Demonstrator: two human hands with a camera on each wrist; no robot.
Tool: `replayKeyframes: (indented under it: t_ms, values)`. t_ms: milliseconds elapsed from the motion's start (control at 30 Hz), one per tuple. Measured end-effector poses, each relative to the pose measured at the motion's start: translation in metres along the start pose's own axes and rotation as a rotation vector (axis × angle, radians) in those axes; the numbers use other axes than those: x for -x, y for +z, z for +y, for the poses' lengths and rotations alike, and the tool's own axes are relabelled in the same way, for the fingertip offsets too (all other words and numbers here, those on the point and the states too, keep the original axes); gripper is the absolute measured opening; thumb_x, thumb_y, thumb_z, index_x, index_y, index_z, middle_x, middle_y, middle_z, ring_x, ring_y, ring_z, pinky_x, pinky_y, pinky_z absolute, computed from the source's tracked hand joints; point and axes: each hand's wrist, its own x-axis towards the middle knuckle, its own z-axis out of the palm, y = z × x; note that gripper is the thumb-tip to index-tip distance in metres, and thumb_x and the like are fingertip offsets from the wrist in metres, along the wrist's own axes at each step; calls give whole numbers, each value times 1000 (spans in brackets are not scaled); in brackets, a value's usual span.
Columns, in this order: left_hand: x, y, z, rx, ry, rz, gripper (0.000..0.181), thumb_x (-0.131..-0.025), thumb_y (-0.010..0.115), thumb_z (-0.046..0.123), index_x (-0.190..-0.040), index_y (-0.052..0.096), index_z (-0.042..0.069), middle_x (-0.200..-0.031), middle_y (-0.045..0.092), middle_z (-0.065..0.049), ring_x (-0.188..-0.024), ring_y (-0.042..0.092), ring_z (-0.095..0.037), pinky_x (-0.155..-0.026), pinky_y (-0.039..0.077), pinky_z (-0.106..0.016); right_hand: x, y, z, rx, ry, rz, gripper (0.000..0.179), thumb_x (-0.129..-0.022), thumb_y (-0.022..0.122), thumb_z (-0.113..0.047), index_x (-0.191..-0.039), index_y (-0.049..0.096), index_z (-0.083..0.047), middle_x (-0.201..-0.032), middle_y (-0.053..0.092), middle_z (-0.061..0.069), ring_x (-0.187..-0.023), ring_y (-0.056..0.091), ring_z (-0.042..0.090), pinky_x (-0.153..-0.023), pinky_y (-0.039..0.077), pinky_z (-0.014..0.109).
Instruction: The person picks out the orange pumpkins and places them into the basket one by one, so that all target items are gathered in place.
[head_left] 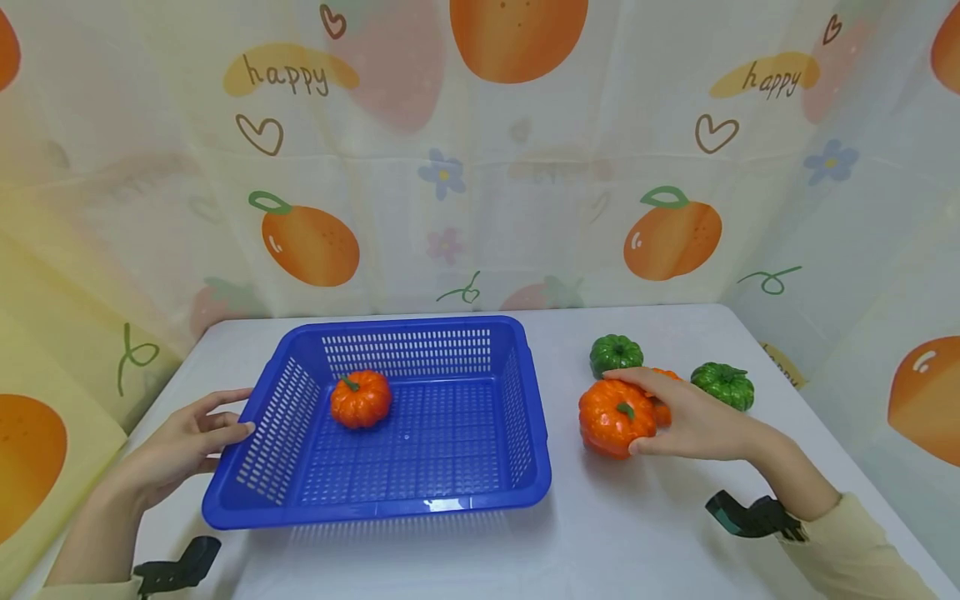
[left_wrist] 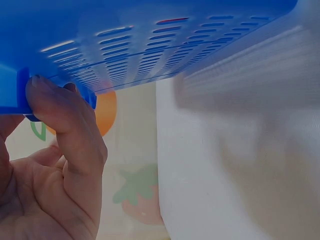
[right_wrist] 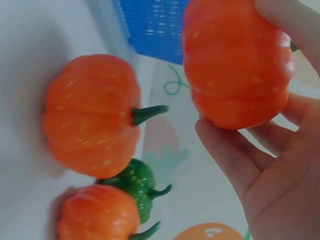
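Note:
My left hand [head_left: 191, 442] grips the left rim of a blue plastic basket [head_left: 375, 517]; in the left wrist view its fingers [left_wrist: 75, 130] curl at the rim. Inside the basket, toward the left, sits a small orange pumpkin [head_left: 361, 400] with a green stem. To the right of the basket, my right hand [head_left: 697, 417] holds another orange pumpkin [head_left: 611, 419] between thumb and fingers. The right wrist view shows this held pumpkin [right_wrist: 237, 65] raised off the white table, its stem mostly hidden by the hand.
Two more orange pumpkins, a nearer one [right_wrist: 95, 115] and a lower one [right_wrist: 100, 215], stand on the table, largely covered by my right hand in the head view. Green pumpkins lie behind [head_left: 617, 354] and to the right [head_left: 723, 385]. A printed curtain [head_left: 525, 233] hangs behind the table.

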Motion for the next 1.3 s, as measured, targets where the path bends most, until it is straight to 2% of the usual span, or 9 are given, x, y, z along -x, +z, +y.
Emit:
replayKeyframes:
  t_ms: [200, 333, 633, 833, 1167, 1300]
  values:
    - [0, -1, -1, -5, 4, -3, 68, -93, 55, 22, -143, 15, 0, -89, 54, -3, -79, 60, -16, -71, 52, -35, -14, -5, -7, -61, -1, -20, 73, -76, 75, -31, -138, 36, -26, -130, 46, -4, -113, 48, 17, -86, 48, 34]
    - [-1, 0, -1, -3, 2, -4, 68, -93, 55, 22, -143, 15, 0, -89, 54, -3, -79, 60, -16, -72, 52, -35, -21, -7, -11, -84, -12, -27, 74, -76, 75, -28, -139, 35, -22, -131, 45, -2, -113, 48, 17, -86, 48, 36]
    - [-1, -1, 0, 2, 4, -6, 69, -93, 55, 22, -143, 14, -1, -89, 55, -3, -79, 60, -16, -72, 53, -35, -38, -11, -21, -55, -23, -38, 75, -76, 75, -28, -139, 35, -19, -128, 47, -1, -112, 49, 18, -87, 48, 39]
    - [-1, 0, 0, -2, -1, -4, 69, -93, 55, 23, -143, 14, 0, -90, 54, -4, -80, 60, -16, -72, 52, -35, -50, -14, -26, -57, -35, -47, 75, -77, 73, -34, -140, 35, -20, -126, 49, 1, -111, 50, 19, -87, 48, 40]
    - [0, 0, 0, 2, 4, -4, 68, -93, 55, 22, -143, 15, 0, -89, 54, -3, -79, 60, -16, -72, 52, -35, -71, -15, -39, -118, -5, -81, 75, -77, 73, -32, -140, 34, -22, -128, 48, -2, -110, 51, 17, -87, 48, 38]
    - [0, 0, 0, -2, 3, -3, 68, -93, 55, 22, -143, 15, 0, -89, 54, -4, -79, 60, -16, -72, 52, -35, -79, -14, -44, -125, -16, -91, 76, -77, 74, -34, -140, 33, -22, -129, 47, -1, -109, 51, 17, -86, 49, 36]
